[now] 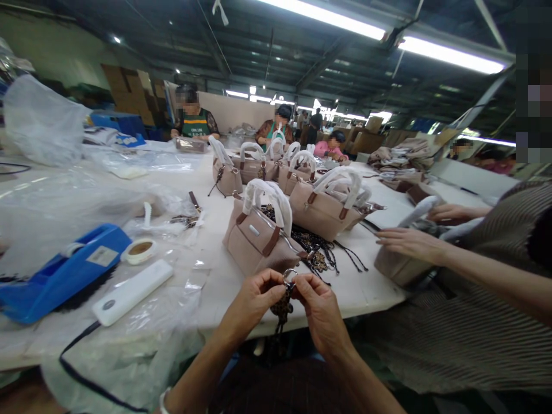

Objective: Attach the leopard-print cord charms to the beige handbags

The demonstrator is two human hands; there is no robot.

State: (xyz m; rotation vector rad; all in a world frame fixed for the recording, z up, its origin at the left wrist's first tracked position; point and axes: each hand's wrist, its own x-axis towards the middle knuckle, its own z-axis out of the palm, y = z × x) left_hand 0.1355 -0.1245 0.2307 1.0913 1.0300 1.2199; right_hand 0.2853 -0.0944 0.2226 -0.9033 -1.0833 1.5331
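My left hand [254, 299] and my right hand [317, 302] meet at the table's near edge, both pinched on a small metal ring [289, 275] with a dark patterned strap [282, 310] hanging below it. Just beyond them stands a beige handbag [254, 238] with brown tabs and white-wrapped handles. A heap of dark patterned straps [317, 253] lies on the table to the bag's right.
A blue tape dispenser [60, 273], a tape roll [138, 250], a white block [131, 290] and clear plastic bags [56, 207] lie left. More beige handbags [321, 210] stand further back. A person's hands [409, 241] work on a bag at right; other people sit at the far end.
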